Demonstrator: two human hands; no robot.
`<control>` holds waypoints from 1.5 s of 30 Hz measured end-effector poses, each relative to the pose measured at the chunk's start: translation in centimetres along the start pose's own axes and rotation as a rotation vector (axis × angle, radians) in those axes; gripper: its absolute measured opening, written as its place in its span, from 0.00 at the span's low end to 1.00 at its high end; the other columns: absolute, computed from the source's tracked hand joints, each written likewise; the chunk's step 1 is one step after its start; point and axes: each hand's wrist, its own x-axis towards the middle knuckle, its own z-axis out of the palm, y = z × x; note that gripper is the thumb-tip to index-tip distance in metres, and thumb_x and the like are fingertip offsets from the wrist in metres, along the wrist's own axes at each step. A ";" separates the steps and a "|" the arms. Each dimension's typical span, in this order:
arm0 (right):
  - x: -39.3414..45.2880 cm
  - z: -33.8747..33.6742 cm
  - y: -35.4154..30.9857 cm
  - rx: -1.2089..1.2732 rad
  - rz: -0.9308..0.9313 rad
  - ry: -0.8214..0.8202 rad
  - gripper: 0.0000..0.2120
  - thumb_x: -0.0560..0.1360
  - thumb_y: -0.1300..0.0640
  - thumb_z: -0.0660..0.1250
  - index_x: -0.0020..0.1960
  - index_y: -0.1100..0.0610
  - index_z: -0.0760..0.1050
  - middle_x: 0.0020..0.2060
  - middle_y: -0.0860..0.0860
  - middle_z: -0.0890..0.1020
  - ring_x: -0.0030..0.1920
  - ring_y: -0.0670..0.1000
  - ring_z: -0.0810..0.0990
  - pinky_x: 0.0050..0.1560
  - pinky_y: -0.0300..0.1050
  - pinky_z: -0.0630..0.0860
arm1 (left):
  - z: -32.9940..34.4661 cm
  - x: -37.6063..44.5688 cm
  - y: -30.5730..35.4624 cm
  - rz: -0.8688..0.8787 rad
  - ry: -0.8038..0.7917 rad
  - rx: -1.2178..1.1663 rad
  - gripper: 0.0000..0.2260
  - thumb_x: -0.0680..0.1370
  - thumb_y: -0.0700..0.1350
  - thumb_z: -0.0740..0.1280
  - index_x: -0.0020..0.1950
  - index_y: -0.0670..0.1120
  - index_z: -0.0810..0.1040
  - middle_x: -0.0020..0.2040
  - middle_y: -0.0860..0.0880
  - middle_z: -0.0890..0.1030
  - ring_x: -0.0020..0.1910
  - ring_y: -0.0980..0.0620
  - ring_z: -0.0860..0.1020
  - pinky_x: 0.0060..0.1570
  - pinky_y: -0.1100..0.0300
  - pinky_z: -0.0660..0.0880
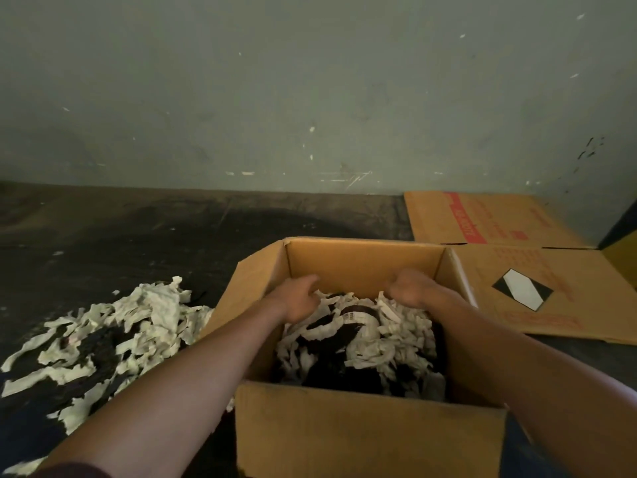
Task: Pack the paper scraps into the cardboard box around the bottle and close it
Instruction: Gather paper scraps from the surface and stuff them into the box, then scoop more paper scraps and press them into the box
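An open brown cardboard box [365, 429] stands on the dark floor, its flaps standing up. Inside lies a dark bottle [358, 313] with a white label, mostly buried under white and dark paper scraps [372, 346]. Both my hands reach into the box at its far side. My left hand [296, 298] rests on the scraps left of the bottle with fingers curled down into them. My right hand [412, 288] presses into the scraps right of the bottle, fingers bent. Whether either hand grips scraps is hidden.
A loose heap of paper scraps [113, 336] lies on the floor left of the box. A flattened cardboard carton [517, 270] with red print lies to the right. A grey-green wall [310, 98] rises just behind.
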 end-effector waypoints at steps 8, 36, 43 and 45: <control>3.5 -1.3 0.3 -0.002 -0.051 0.086 0.30 0.81 0.41 0.54 0.78 0.54 0.57 0.77 0.57 0.60 0.76 0.62 0.58 0.73 0.61 0.60 | -1.5 2.9 2.2 0.240 0.368 -0.040 0.22 0.83 0.52 0.57 0.77 0.53 0.62 0.77 0.50 0.65 0.74 0.48 0.66 0.70 0.46 0.66; -6.2 8.4 -10.3 -0.043 -0.203 0.099 0.46 0.74 0.32 0.62 0.77 0.39 0.33 0.78 0.54 0.33 0.78 0.61 0.35 0.74 0.68 0.46 | -3.5 -9.1 -14.8 -0.172 0.242 -0.010 0.37 0.79 0.61 0.62 0.81 0.54 0.46 0.82 0.46 0.49 0.79 0.38 0.49 0.75 0.39 0.54; -14.6 16.8 -17.1 -0.125 -0.245 0.180 0.50 0.68 0.23 0.57 0.74 0.36 0.26 0.77 0.54 0.30 0.77 0.61 0.32 0.72 0.71 0.39 | -0.4 -22.2 -22.7 -0.213 0.324 0.179 0.40 0.77 0.69 0.56 0.80 0.56 0.38 0.81 0.48 0.37 0.78 0.41 0.36 0.75 0.40 0.39; -16.6 18.8 -19.9 -0.159 -0.279 0.258 0.50 0.67 0.21 0.54 0.72 0.36 0.24 0.76 0.54 0.28 0.76 0.60 0.30 0.71 0.71 0.37 | 0.1 -25.5 -24.9 -0.209 0.360 0.206 0.41 0.76 0.72 0.52 0.79 0.56 0.36 0.80 0.48 0.34 0.78 0.42 0.34 0.75 0.40 0.37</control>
